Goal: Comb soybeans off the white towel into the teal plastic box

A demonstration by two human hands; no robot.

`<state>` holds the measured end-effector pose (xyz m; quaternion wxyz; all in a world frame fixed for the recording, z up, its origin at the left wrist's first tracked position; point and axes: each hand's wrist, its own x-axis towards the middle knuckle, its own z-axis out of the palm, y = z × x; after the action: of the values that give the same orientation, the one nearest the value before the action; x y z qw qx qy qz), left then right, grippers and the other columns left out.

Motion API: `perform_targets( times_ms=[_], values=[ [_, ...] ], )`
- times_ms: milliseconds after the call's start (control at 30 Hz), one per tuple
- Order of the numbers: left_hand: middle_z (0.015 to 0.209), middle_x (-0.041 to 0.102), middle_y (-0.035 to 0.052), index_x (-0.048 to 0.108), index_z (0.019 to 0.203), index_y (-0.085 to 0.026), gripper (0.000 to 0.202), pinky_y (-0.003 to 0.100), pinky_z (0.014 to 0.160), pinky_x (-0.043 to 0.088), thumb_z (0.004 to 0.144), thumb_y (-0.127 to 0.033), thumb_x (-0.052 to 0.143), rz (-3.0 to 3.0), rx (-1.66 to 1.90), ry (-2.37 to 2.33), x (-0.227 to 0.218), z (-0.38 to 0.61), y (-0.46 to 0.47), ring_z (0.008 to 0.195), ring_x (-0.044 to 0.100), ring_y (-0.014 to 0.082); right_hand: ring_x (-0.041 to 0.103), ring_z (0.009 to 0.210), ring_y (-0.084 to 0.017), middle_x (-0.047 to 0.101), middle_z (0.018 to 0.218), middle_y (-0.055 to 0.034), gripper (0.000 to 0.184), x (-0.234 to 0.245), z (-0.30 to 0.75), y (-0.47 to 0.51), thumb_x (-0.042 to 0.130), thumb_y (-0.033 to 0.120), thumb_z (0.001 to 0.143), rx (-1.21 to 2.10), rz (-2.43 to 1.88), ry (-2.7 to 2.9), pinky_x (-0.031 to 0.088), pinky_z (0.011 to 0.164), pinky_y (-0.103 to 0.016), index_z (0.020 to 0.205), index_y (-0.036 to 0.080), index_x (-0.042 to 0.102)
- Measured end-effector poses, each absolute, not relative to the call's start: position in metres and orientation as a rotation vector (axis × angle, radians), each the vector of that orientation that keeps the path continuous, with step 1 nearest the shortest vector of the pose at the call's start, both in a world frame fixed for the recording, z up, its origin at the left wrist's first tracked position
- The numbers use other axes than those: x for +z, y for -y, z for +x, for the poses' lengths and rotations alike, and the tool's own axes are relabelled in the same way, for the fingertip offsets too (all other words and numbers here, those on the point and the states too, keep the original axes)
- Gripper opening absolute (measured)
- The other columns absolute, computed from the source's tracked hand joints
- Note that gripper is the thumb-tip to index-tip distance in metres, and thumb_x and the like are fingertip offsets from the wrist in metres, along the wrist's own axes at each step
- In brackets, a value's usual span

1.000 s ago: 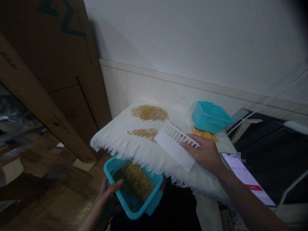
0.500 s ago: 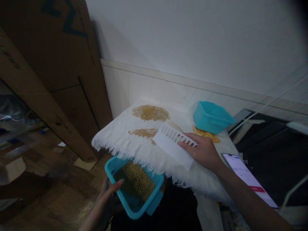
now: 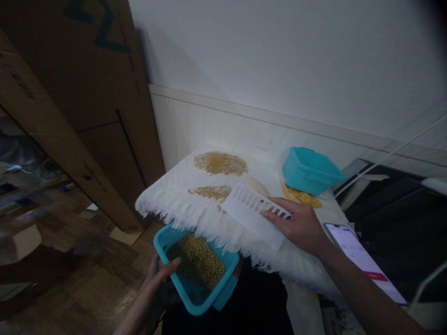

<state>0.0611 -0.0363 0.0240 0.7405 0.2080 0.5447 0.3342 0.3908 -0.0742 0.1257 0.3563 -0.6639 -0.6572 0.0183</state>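
My left hand (image 3: 162, 279) grips the near-left rim of a blue plastic basket (image 3: 221, 295), its thumb over the inside. Soybeans (image 3: 206, 260) and some darker green beans lie in the basket, which sits just below the table's front edge. In my right hand (image 3: 296, 223) is a white slotted plate (image 3: 251, 216), tilted over the white cloth (image 3: 167, 195), fingers partly behind it. Left of the plate lies a small strip of soybeans (image 3: 209, 191). Farther back a larger pile of soybeans (image 3: 223, 164) is mixed with finer pale grains.
A second blue basket (image 3: 310, 172) stands at the back right on something yellow (image 3: 303, 197). A lit phone (image 3: 366, 265) lies right of my right forearm, by a black object (image 3: 401, 214). Tall cardboard boxes (image 3: 98, 93) stand at left. The wall (image 3: 261, 70) closes the back.
The view has shifted slightly. My right hand and the slotted plate sit a little lower and to the right, showing more of a pale pile behind them. The left hand keeps its hold.
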Motion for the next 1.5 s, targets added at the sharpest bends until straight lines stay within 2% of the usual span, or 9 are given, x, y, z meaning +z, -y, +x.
perform_targets(
  times_ms=[133,267,433,700,900,1033,1233,1367,1500],
  values=[
    [0.126,0.075,0.0135,0.039,0.153,-0.036,0.097,0.061,0.097,0.060,0.071,-0.033,0.092,0.449,0.745,-1.198,0.027,0.060,0.037,0.100,0.079,0.0375,0.080,0.077,-0.024,0.084,0.099,-0.0075,0.027,0.124,0.388,0.071,0.066,0.034,0.090,0.045,-1.689,1.716,0.064,0.064,-0.032,0.108,0.021,0.082],
    [0.126,0.074,0.0136,0.039,0.153,-0.038,0.098,0.064,0.093,0.061,0.070,-0.035,0.092,0.488,0.712,-1.201,0.028,0.058,0.036,0.102,0.078,0.0404,0.080,0.079,-0.025,0.084,0.099,-0.0077,0.027,0.124,0.385,0.068,0.067,0.033,0.089,0.033,-1.678,1.737,0.065,0.068,-0.033,0.108,0.022,0.083],
    [0.137,0.068,0.0141,0.041,0.152,-0.038,0.096,0.062,0.092,0.061,0.070,-0.037,0.091,0.504,0.693,-1.208,0.027,0.056,0.034,0.107,0.076,0.0405,0.080,0.078,-0.024,0.084,0.099,-0.0076,0.025,0.128,0.377,0.060,0.066,0.031,0.091,0.021,-1.634,1.787,0.065,0.069,-0.033,0.106,0.021,0.082],
    [0.141,0.066,0.0159,0.034,0.157,-0.040,0.103,0.063,0.089,0.062,0.070,-0.039,0.091,0.520,0.703,-1.184,0.032,0.057,0.036,0.105,0.077,0.0417,0.079,0.069,-0.021,0.084,0.090,-0.0037,0.023,0.138,0.349,0.079,0.064,0.029,0.092,-0.035,-1.578,1.912,0.064,0.068,-0.030,0.107,0.026,0.082],
    [0.141,0.066,0.0148,0.030,0.159,-0.041,0.112,0.059,0.090,0.062,0.067,-0.035,0.093,0.468,0.661,-1.186,0.034,0.056,0.033,0.109,0.076,0.0412,0.079,0.072,-0.024,0.084,0.093,-0.0064,0.026,0.135,0.371,0.070,0.065,0.035,0.091,-0.172,-1.690,1.678,0.064,0.065,-0.034,0.105,0.024,0.083],
    [0.137,0.069,0.0125,0.033,0.158,-0.042,0.108,0.058,0.091,0.062,0.068,-0.031,0.093,0.449,0.684,-1.173,0.033,0.055,0.032,0.111,0.075,0.0404,0.076,0.065,-0.023,0.083,0.088,-0.0064,0.028,0.126,0.394,0.059,0.064,0.037,0.091,-0.239,-1.766,1.622,0.062,0.063,-0.034,0.106,0.024,0.083],
    [0.132,0.072,0.0149,0.036,0.156,-0.040,0.108,0.064,0.087,0.063,0.065,-0.022,0.093,0.471,0.684,-1.203,0.026,0.054,0.031,0.102,0.078,0.0424,0.076,0.066,-0.022,0.083,0.089,-0.0061,0.028,0.120,0.395,0.060,0.065,0.035,0.089,-0.174,-1.798,1.638,0.061,0.062,-0.032,0.106,0.023,0.083],
    [0.139,0.069,0.0143,0.034,0.158,-0.043,0.109,0.062,0.088,0.063,0.068,-0.030,0.093,0.466,0.698,-1.195,0.026,0.055,0.032,0.106,0.077,0.0422,0.076,0.066,-0.022,0.083,0.090,-0.0067,0.027,0.121,0.389,0.057,0.066,0.032,0.088,-0.130,-1.795,1.637,0.062,0.063,-0.032,0.107,0.022,0.083],
    [0.133,0.073,0.0105,0.033,0.159,-0.046,0.111,0.061,0.091,0.062,0.067,-0.032,0.093,0.452,0.690,-1.192,0.029,0.055,0.034,0.108,0.076,0.0414,0.077,0.069,-0.022,0.084,0.092,-0.0062,0.026,0.121,0.384,0.055,0.066,0.032,0.088,-0.081,-1.775,1.656,0.063,0.064,-0.032,0.107,0.023,0.083]
  ],
)
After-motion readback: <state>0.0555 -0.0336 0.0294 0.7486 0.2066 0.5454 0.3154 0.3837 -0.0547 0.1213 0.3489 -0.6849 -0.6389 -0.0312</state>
